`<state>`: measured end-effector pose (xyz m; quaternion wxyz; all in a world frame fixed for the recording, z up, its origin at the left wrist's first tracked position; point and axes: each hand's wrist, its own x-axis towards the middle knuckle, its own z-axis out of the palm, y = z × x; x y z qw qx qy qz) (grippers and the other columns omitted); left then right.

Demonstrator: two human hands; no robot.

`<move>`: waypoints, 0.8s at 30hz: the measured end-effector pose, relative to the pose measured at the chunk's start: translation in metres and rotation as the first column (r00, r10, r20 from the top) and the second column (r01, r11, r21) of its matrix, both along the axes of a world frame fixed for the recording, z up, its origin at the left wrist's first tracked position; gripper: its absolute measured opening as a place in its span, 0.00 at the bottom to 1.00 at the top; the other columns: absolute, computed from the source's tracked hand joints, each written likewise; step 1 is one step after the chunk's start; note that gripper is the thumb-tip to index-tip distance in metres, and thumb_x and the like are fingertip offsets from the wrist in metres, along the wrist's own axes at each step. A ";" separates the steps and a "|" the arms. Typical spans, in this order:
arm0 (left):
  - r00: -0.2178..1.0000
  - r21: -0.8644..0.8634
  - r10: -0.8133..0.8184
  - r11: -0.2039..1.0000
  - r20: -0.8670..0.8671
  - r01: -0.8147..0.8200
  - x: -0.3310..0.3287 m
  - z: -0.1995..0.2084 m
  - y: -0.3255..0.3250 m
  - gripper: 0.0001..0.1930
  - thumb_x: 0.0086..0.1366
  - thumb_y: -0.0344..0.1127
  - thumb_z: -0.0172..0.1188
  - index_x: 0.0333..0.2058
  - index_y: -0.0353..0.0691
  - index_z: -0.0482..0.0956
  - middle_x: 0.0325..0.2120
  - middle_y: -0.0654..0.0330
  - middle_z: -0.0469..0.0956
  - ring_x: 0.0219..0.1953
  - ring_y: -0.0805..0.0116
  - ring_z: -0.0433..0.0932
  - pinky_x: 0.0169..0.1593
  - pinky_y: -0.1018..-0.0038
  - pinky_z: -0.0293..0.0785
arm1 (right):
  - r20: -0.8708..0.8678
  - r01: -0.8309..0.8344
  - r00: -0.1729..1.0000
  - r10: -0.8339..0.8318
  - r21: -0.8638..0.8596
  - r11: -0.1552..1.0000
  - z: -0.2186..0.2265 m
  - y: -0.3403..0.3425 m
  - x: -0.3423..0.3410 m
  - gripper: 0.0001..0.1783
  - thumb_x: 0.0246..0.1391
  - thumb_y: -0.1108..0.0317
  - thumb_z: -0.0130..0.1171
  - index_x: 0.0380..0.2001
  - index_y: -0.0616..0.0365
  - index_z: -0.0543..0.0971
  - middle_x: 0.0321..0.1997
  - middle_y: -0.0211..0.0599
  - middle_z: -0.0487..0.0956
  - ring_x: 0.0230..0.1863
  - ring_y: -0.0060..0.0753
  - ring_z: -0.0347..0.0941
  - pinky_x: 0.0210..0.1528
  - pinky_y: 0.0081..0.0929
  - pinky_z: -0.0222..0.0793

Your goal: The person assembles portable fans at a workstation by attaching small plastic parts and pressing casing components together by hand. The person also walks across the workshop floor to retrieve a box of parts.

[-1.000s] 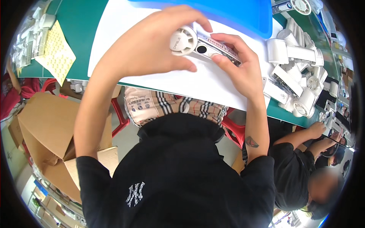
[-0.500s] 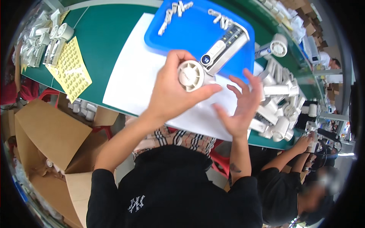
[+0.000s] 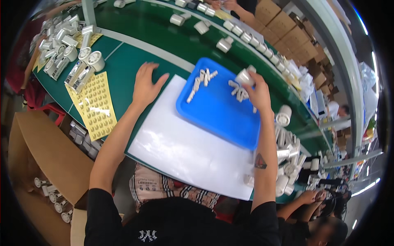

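At the far right edge of the blue tray (image 3: 213, 110), my right hand (image 3: 258, 92) grips a white handheld device (image 3: 245, 78) with a cylindrical head; the rest of it is mostly hidden. Small white plastic parts lie in the tray below that hand, and a second group of white parts (image 3: 200, 84) rests toward the tray's left side. My left hand (image 3: 145, 84) is open and holds nothing, over the green table left of the tray. A white sheet (image 3: 180, 151) lies under the tray.
A yellow sticker sheet (image 3: 98, 110) and piled white devices (image 3: 61, 53) occupy the left. More devices (image 3: 287, 160) heap beside my right forearm. Beyond the tray, devices stand along a green belt (image 3: 164, 33). A cardboard box (image 3: 53, 151) is at lower left; a co-worker sits at right.
The device has gone from my left hand to my right hand and moved away to the tray's far right edge. My left hand has let go and moved left.
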<state>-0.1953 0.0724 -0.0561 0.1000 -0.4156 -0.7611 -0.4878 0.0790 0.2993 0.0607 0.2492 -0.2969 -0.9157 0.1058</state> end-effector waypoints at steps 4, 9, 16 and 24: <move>0.999 -0.107 0.010 0.994 -0.047 -0.015 0.012 0.006 0.002 0.29 0.53 0.47 0.67 0.48 0.33 0.73 0.53 0.44 0.69 0.62 0.44 0.61 0.64 0.57 0.57 | 0.140 0.070 0.989 -0.050 -0.145 0.987 -0.021 0.093 0.001 0.32 0.43 0.67 0.68 0.54 0.61 0.72 0.54 0.49 0.73 0.51 0.52 0.73 0.52 0.37 0.70; 0.999 -0.146 0.040 0.989 0.018 -0.037 0.010 0.013 -0.003 0.31 0.52 0.48 0.69 0.48 0.32 0.73 0.55 0.43 0.68 0.63 0.45 0.59 0.64 0.58 0.57 | 0.280 0.367 0.868 -0.409 0.192 0.910 -0.040 0.126 -0.017 0.30 0.46 0.65 0.66 0.54 0.57 0.71 0.54 0.50 0.73 0.52 0.53 0.73 0.51 0.42 0.71; 1.000 -0.114 0.025 0.993 0.006 -0.024 0.003 0.011 0.005 0.27 0.53 0.46 0.68 0.45 0.33 0.74 0.54 0.43 0.69 0.61 0.45 0.61 0.63 0.60 0.60 | 0.254 -0.019 0.967 -0.027 0.175 0.984 0.018 0.094 -0.052 0.11 0.50 0.65 0.60 0.36 0.55 0.80 0.38 0.45 0.80 0.43 0.50 0.76 0.44 0.42 0.73; 1.000 -0.112 -0.003 0.994 0.007 0.004 0.008 0.013 0.017 0.24 0.52 0.42 0.69 0.43 0.35 0.75 0.52 0.45 0.70 0.58 0.48 0.64 0.60 0.62 0.62 | 0.332 0.150 0.935 -0.123 -0.058 0.987 -0.019 0.128 -0.027 0.14 0.51 0.58 0.60 0.32 0.57 0.84 0.34 0.48 0.82 0.38 0.49 0.79 0.44 0.40 0.74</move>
